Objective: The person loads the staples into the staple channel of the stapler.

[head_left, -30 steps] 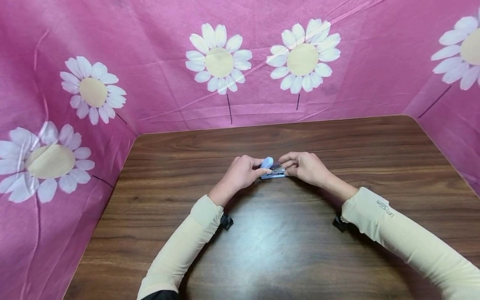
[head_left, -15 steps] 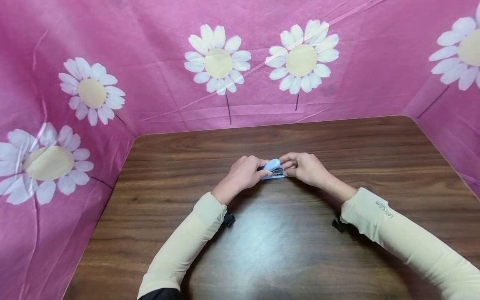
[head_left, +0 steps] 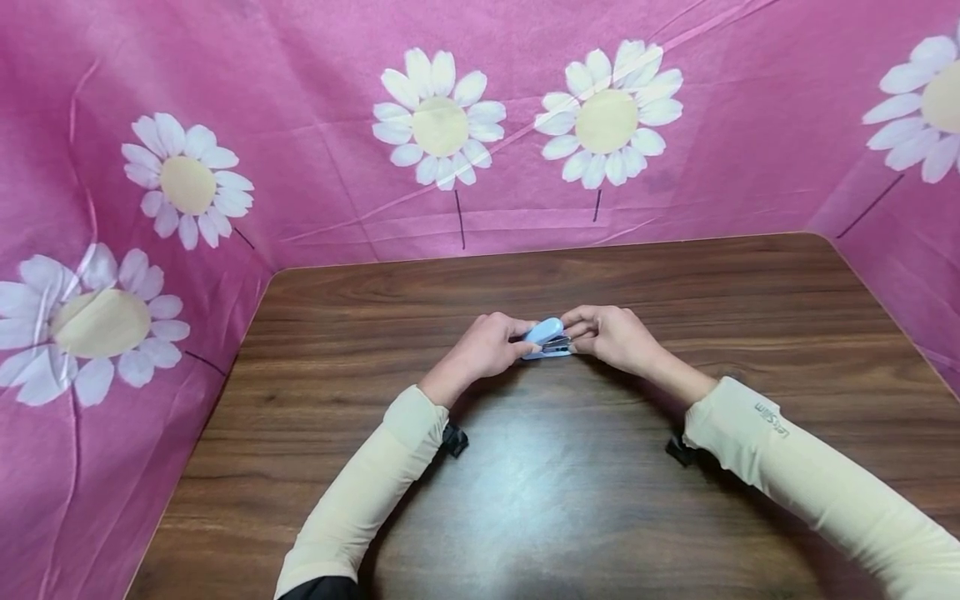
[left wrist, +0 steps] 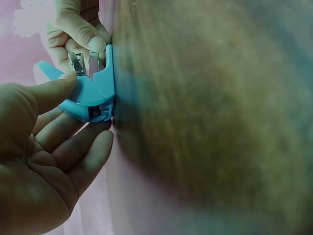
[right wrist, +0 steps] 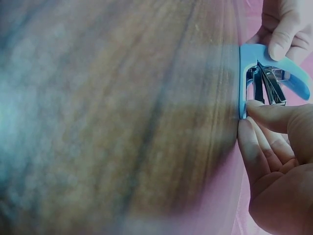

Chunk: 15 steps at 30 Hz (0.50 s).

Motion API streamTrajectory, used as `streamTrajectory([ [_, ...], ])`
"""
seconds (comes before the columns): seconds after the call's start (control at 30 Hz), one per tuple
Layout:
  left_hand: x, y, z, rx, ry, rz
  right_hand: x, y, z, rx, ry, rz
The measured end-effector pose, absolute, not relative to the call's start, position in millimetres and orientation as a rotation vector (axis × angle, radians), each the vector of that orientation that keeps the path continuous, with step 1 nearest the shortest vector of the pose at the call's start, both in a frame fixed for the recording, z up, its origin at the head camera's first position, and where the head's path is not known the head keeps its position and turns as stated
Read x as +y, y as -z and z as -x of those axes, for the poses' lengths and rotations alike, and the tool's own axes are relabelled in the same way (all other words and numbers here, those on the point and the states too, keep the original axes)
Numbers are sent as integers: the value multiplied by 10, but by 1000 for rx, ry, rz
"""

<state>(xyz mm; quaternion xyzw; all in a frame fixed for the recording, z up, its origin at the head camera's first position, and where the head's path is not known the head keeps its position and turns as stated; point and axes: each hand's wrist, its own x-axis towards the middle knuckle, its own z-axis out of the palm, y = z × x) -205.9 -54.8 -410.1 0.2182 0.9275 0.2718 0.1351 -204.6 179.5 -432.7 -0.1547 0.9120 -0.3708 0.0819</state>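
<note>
A small light-blue stapler (head_left: 544, 331) stands upright on the wooden table between both hands. Its blue top cover (left wrist: 88, 92) is tilted up from the base, and the metal inner parts (right wrist: 273, 87) show, spread apart like a V in the right wrist view. My left hand (head_left: 487, 343) grips the hinge end, its thumb against the side of the body. At the other end, the right hand (head_left: 617, 337) pinches the front tip of the base (right wrist: 242, 105) between thumb and fingers. In the left wrist view the right thumb (left wrist: 97, 43) lies close by the metal strip.
The brown wood-grain table (head_left: 525, 517) spreads around the hands and reflects light in front of them. Pink cloth (head_left: 315, 125) with white daisies hangs behind the table and at both sides. Black wrist mounts (head_left: 454, 440) sit under the sleeves.
The blue top cover has swung from steeply raised over to the right, lower above the metal parts. Both hands stay at the stapler's two ends, with little movement in the last half second.
</note>
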Motion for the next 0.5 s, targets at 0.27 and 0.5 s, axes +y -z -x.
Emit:
streamTrajectory([
  [0.27, -517, 4109, 2063, 2662, -836, -587, 1833, 4325, 2044, 2727, 1116, 452],
  [0.5, -474, 4105, 2090, 2678, -728, -675, 1819, 4328, 2052, 2740, 1089, 451],
])
